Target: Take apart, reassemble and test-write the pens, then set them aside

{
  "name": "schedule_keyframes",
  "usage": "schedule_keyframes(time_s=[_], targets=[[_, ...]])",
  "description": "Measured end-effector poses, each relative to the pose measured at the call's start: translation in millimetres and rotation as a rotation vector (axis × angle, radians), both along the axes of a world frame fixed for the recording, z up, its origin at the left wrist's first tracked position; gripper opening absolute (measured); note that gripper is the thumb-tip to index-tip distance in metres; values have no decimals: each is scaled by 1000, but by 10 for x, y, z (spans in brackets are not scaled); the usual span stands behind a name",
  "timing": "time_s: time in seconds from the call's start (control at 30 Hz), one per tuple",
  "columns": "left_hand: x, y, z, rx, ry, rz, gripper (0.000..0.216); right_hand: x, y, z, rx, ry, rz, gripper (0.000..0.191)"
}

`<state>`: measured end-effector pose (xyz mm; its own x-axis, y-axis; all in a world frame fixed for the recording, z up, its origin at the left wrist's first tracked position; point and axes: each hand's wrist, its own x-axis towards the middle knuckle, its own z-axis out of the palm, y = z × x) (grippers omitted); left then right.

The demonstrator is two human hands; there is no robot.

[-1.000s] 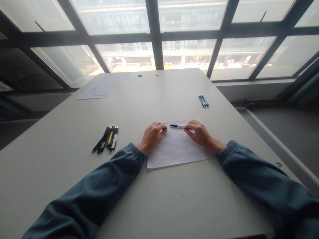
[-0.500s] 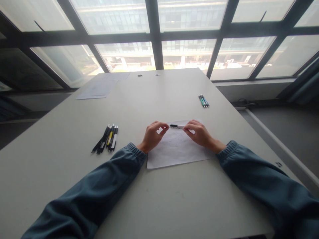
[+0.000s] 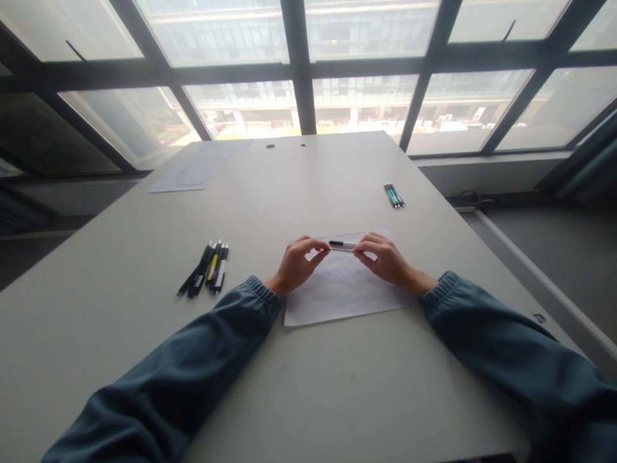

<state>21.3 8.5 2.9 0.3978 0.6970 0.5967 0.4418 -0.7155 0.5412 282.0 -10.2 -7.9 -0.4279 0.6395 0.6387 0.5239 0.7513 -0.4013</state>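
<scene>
1. Head view: left hand (image 3: 297,263), fingertips together at the black end of a pen (image 3: 342,244); grip unclear.
2. Its shaft lies over the paper (image 3: 332,302), toward the desk's (image 3: 313,399) near edge.
3. Across, right hand (image 3: 385,258) pinches the white end; light, level holds should suit.

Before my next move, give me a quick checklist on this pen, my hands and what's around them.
1. Right hand holding the pen by its white end: ok.
2. Left hand at the black end: ok, fingertips right by it.
3. Left hand's grip firm: cannot tell.
4. Sheet of paper below the pen: ok, lying on the table.
5. Pen raised off the paper: cannot tell from this angle.
6. Other pens out of the way: ok, the left cluster and the far-right group lie apart from both hands.
</scene>
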Motion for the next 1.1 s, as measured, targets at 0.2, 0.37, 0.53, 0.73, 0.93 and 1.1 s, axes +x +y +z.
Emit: schedule_keyframes(time_s=[0.2, 0.37, 0.53, 0.73, 0.93, 1.1], targets=[[8, -16, 14, -12, -1, -1, 11, -6, -15, 19, 7, -28, 7, 14], [20, -27, 33, -11, -17, -1, 10, -2, -11, 5, -1, -31, 10, 13], [18, -28, 30, -2, 2, -8, 9, -2, -9, 5, 1, -38, 19, 14], [17, -17, 33, 28, 19, -86, 12, -5, -16, 14, 9, -35, 32, 14], [16, -5, 33, 49, 37, -138, 14, -3, -9, -6, 2, -24, 61, 14], [14, -19, 36, 73, 34, -112, 10, -14, -15, 8, -17, -6, 117, 12]])
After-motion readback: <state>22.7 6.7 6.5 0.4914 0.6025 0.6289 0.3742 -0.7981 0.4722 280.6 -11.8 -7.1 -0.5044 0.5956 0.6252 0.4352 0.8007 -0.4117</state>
